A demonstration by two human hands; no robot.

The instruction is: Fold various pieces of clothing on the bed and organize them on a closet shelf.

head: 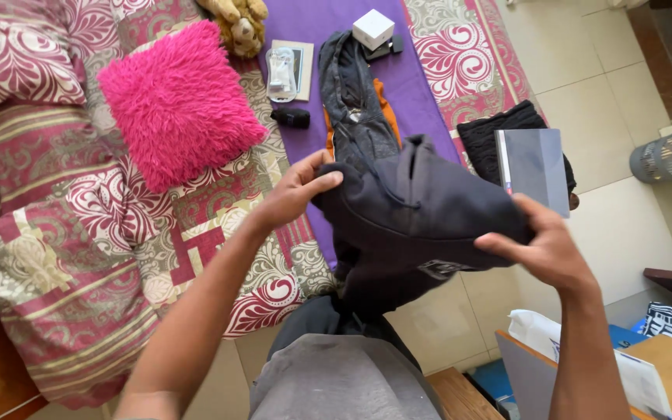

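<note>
1. The left hand point(299, 189) is closed in a pinch on the left edge of the dark garment point(414, 214); the right hand point(542, 247) grips its right edge.
2. The garment hangs between both hands, held up above the near edge of the bed point(79, 257), in front of a purple mat point(414, 74).
3. Judgement: to fold it cleanly, keep both grips level and the cloth taut, so loose fabric below does not bunch.
4. A pink cushion point(176, 101) lies far left; a grey book point(534, 167) rests on black cloth to the right.
</note>
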